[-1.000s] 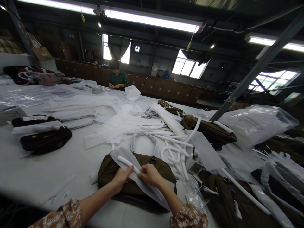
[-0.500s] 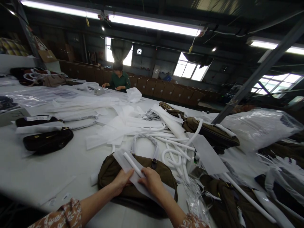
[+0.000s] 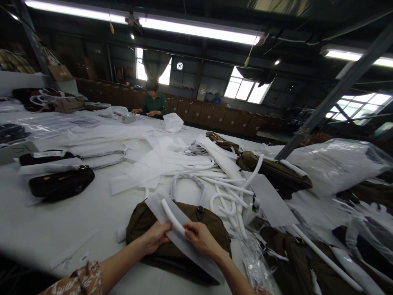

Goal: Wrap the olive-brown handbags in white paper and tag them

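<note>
An olive-brown bag (image 3: 208, 221) lies on the white table (image 3: 55, 221) just in front of me. Across it lies a white wrapping sheet (image 3: 192, 250) with a white foam tube (image 3: 172, 217) on it. My left hand (image 3: 155, 237) pinches the sheet's left edge beside the tube. My right hand (image 3: 201, 239) is closed on the tube and the sheet, fingers curled over them. The bag's wrapped handle (image 3: 187, 180) arches beyond the sheet.
Loose white foam tubes (image 3: 229, 192) and white sheets (image 3: 153, 164) litter the table's middle. Black bags (image 3: 59, 184) lie at left, more olive bags (image 3: 273, 168) and plastic-wrapped bundles (image 3: 334, 164) at right. Another person (image 3: 153, 102) works at the far end.
My hands have shifted slightly on the sheet, and the foam tube now bends upward at its far end. The view has tilted a little.
</note>
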Demonstrator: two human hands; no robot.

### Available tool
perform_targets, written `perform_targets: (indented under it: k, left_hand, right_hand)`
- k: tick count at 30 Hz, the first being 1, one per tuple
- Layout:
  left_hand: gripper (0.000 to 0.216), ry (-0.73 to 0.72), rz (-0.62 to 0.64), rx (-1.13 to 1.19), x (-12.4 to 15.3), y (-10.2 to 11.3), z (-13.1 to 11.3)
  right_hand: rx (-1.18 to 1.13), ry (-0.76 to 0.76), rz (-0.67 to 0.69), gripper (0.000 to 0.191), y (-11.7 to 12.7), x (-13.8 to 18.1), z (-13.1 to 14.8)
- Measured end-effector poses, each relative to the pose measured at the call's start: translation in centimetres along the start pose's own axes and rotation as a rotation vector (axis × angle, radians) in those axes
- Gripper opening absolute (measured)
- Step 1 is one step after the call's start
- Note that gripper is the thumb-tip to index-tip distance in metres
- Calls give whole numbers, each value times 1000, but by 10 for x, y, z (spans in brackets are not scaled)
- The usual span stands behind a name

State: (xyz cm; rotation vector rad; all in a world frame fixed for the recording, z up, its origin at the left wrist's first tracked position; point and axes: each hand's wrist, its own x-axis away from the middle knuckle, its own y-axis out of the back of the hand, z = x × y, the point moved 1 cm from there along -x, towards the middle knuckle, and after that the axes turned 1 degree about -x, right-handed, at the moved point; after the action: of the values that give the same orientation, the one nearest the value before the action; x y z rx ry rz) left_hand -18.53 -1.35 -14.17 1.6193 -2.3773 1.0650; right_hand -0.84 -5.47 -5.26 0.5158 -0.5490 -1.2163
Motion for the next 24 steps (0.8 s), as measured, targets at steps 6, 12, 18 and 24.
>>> perform_targets:
  k: [6, 12, 18, 24]
  left_hand:
    - [45, -12, -43, 23, -1, 1, 3]
    - [45, -12, 25, 22, 6, -2, -2]
    - [51, -3, 23, 18, 8, -2, -2]
    - [57, -5, -155, -27, -4, -4, 7]
  right_hand:
    - [-337, -50, 8, 30, 23, -1, 34]
    - [-158, -142, 22, 26, 9, -11, 13]
    - [-57, -138, -2, 23, -20, -16, -12]
    - [-10, -120, -25, 26, -11, -16, -17]
